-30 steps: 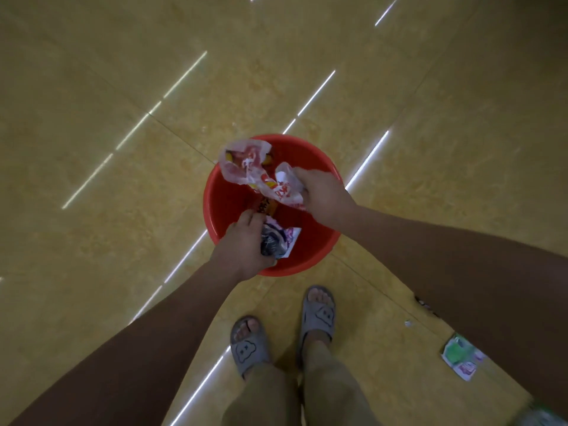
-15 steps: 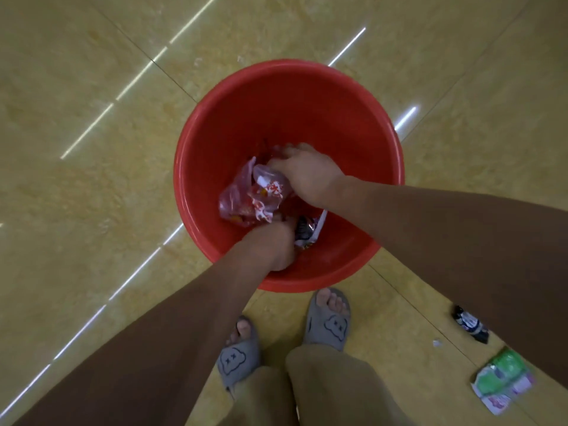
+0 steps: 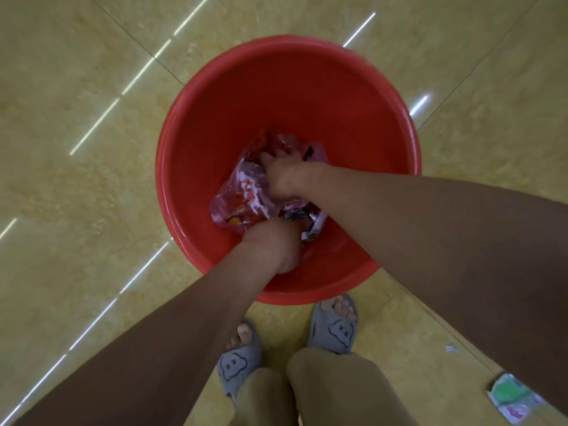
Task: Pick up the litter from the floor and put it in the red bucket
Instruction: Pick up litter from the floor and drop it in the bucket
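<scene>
Pressing wrappers [image 3: 242, 195] into red bucket [image 3: 289, 87].

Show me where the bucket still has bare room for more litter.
Far half of the red bucket is bare, from the rim down to the plastic bag. The near half is crowded: left hand, right hand and the crumpled wrapper fill it.

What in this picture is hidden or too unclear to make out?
Head view only:
- Left hand: fingers curl under, so its grip is hidden.
- Right hand: fingertips buried in the plastic bag.
- Red bucket floor: covered by litter and arms.
- Green packet: partly behind the right arm, print blurred.
</scene>
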